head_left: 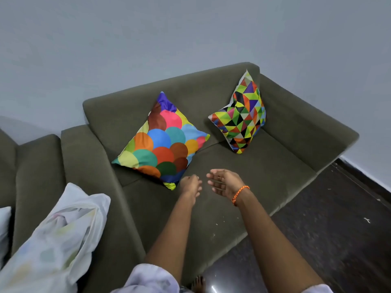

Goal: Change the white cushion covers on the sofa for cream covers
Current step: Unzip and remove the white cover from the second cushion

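Two cushions stand on the olive-green sofa [264,172]. One has multicoloured circles [163,140] and leans on the backrest at the left. The other has coloured triangles [243,115] and stands in the right corner. My left hand [190,185] hovers just off the bottom corner of the circle cushion, fingers curled, holding nothing I can see. My right hand [224,182], with an orange bracelet on the wrist, is beside it over the seat, fingers apart and empty. A pale, inside-out cover [59,235] lies crumpled over the sofa's left armrest.
A second olive sofa seat [36,172] adjoins on the left, with a white cushion edge [4,225] at the frame border. Dark floor [328,229] lies to the right of the sofa. A grey wall stands behind. My bare foot [197,284] shows below.
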A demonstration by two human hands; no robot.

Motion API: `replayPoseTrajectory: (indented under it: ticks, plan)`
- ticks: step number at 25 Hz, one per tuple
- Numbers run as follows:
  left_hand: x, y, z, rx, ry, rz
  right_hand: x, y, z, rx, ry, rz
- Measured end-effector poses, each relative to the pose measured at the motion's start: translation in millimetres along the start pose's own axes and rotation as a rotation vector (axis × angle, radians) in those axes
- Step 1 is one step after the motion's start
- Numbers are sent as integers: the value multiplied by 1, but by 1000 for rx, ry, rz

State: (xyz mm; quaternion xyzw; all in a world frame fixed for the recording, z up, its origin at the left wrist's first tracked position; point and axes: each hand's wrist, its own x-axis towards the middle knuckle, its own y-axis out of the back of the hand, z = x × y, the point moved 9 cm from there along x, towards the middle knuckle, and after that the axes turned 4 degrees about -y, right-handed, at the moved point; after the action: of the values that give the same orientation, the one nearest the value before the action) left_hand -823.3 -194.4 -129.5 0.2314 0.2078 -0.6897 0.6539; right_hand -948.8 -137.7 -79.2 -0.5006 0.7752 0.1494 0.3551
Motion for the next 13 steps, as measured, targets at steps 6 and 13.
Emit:
replayPoseTrajectory:
  ticks: [6, 13]
  plan:
    - [42, 5, 19, -84, 38, 174, 77, -6, -30, 46, -85, -116]
    - [91, -4, 50, -104, 82, 403, 181, -13, -89, -149, -169, -239]
